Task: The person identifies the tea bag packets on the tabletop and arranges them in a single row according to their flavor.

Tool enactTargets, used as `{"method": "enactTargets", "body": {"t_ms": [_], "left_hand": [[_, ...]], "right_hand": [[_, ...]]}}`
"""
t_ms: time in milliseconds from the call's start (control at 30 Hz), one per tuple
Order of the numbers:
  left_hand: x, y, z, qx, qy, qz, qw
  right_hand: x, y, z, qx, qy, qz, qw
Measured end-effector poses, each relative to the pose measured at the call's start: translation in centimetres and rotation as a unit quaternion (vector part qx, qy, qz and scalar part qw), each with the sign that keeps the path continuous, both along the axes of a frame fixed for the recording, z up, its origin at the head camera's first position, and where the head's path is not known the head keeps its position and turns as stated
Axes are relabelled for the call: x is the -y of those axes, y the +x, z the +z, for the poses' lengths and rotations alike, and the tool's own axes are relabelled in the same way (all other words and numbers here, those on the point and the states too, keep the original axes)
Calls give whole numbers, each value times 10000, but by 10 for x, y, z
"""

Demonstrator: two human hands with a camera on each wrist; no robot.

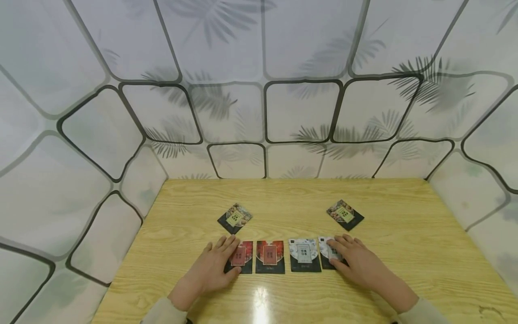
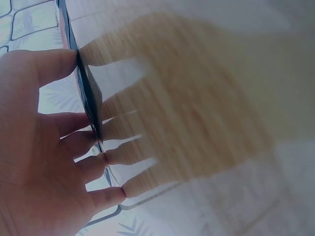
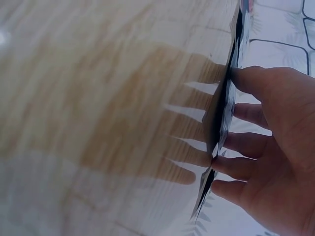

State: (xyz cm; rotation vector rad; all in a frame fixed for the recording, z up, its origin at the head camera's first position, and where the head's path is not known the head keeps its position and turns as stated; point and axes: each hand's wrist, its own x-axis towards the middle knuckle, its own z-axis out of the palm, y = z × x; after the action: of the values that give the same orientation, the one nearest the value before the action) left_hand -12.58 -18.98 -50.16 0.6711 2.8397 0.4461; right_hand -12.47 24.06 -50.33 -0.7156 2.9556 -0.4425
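Observation:
In the head view four flat packets lie in a row. My left hand [image 1: 215, 265] rests at the left end, fingers spread over the left edge of a red-and-black packet [image 1: 246, 258]. Beside it lies a second red-and-black packet [image 1: 270, 265]. Farther right is a white-and-black packet [image 1: 305, 265]. My right hand [image 1: 358, 263] touches another white-and-black packet [image 1: 325, 256] at the right end, hiding much of it. In both wrist views the fingertips and thumb meet a packet's dark edge [image 2: 86, 93], and the fingers are extended rather than curled.
Two dark packets with yellow labels lie tilted farther back, one at the left [image 1: 236, 217] and one at the right [image 1: 345, 214]. The glossy wooden table [image 1: 283, 198] reflects light near its front. Patterned walls [image 1: 299, 112] enclose its back and sides.

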Motion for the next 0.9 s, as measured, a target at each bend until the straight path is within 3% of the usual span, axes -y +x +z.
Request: {"method": "enactTargets", "body": {"t_ms": [900], "left_hand": [[1, 0, -1, 26, 9, 10, 10000]], "right_hand": [[1, 1, -2, -256, -141, -73, 9995]]}}
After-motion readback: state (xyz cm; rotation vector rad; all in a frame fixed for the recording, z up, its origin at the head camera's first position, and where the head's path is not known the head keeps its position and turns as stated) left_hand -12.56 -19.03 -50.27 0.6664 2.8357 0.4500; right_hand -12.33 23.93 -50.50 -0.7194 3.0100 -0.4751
